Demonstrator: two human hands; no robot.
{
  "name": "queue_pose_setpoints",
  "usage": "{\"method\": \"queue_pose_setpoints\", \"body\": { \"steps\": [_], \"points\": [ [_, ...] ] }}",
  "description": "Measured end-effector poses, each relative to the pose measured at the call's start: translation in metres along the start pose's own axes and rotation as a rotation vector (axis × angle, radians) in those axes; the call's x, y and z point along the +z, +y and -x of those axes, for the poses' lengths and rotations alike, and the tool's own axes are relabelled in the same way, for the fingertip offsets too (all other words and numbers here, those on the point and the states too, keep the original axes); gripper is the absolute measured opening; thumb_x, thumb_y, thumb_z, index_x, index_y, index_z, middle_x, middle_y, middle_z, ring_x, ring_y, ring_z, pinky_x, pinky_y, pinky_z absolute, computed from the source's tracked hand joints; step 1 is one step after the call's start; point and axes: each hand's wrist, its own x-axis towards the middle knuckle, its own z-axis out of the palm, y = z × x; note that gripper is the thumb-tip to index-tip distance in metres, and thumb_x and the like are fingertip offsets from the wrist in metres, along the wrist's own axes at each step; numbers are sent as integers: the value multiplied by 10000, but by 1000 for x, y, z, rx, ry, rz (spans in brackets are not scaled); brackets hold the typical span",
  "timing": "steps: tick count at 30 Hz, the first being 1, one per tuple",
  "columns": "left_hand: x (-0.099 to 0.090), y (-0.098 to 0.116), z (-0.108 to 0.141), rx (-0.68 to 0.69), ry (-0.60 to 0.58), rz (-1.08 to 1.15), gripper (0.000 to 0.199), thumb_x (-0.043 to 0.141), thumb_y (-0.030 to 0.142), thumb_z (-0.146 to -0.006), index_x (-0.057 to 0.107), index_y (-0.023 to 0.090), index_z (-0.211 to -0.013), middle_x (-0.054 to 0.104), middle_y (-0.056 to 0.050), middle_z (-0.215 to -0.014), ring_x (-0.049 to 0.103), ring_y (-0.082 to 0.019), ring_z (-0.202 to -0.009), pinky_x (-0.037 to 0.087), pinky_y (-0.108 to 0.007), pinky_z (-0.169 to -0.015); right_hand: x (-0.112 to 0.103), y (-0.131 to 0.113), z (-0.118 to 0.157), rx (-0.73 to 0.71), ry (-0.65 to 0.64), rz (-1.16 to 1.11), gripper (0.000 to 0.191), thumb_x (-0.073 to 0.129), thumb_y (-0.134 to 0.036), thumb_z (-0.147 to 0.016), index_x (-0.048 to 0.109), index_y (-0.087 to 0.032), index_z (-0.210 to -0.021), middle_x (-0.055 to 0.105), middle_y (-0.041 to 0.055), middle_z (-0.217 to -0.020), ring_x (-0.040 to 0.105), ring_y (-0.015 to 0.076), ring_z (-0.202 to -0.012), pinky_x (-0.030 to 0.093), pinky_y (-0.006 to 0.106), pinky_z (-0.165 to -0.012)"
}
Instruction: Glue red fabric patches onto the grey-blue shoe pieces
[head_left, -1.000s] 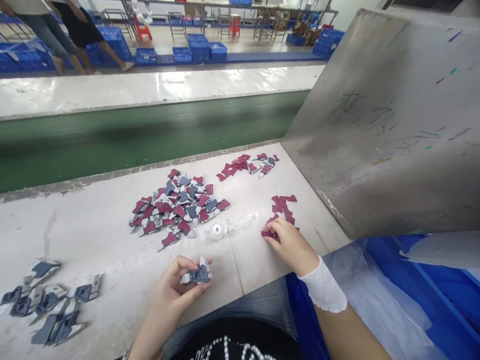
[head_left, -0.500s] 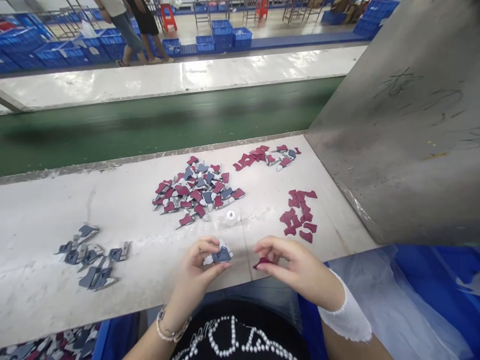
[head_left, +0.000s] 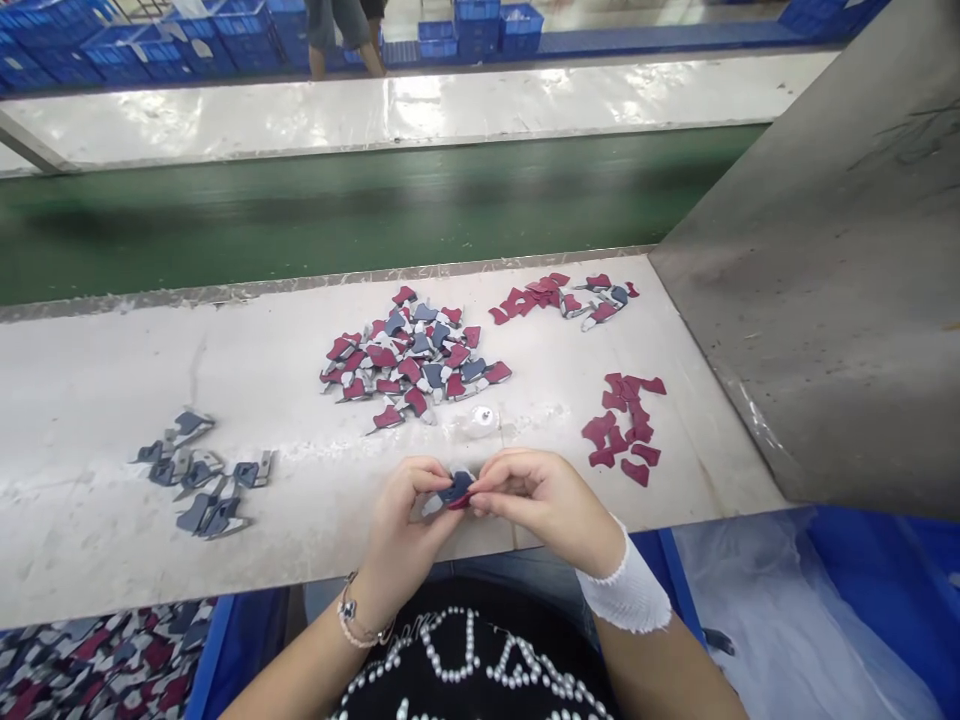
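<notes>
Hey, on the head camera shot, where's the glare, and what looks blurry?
In the head view, glare streaks the glossy white surface near the top; also in the head view, the green conveyor belt looks smeared, while the left hand, right hand and blue-grey piece between them look fairly sharp.

Crimson cut pieces (head_left: 622, 420) and slate-blue cut pieces (head_left: 199, 475) trimmed with white lie on a mottled off-white worktop (head_left: 90, 380) beside a dark green conveyor belt (head_left: 300, 210). A white mesh wrist wrap (head_left: 626, 585) and black shirt (head_left: 465, 670) with white pearl beading show below.
</notes>
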Motion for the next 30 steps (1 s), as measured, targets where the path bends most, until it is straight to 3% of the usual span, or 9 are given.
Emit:
{"method": "queue_pose_setpoints", "body": {
  "steps": [12,16,19,24,30],
  "points": [
    [-10,4,-2,166,-25,-36,299,789,82,-758,622,213,-969,627,-17,-935,652,-152,-870,584,-280,-756,-2,-6,-8,111,-5,112,280,819,-404,-767,680,-161,-773,723,51,-745,670,204,-714,526,345,-685],
    [-14,9,-3,143,-32,-1,291,796,83,-751,608,208,-936,616,-11,-903,644,-149,-845,584,-281,-731,-1,-11,-9,88,-35,135,257,820,-377,-776,673,-165,-777,675,17,-727,614,162,-683,482,292,-645],
    [-16,13,-1,90,-31,63,291,799,83,-749,599,206,-921,610,-6,-897,635,-139,-829,576,-273,-726,0,-14,-9,30,-81,127,252,806,-354,-801,632,-181,-858,608,-18,-760,552,130,-691,459,262,-645],
    [-21,15,2,83,-30,85,303,786,55,-745,602,208,-931,610,-13,-913,633,-143,-840,573,-279,-735,8,-17,-2,1,-163,216,250,670,-357,-923,599,-210,-1113,610,3,-913,567,142,-779,489,292,-734],
    [-26,15,2,121,-31,98,325,784,33,-733,615,214,-943,611,-14,-917,634,-143,-838,590,-276,-717,15,-19,2,-18,-200,316,203,609,-314,-965,585,-212,-1139,664,23,-989,633,169,-850,527,315,-768]
  ]
}}
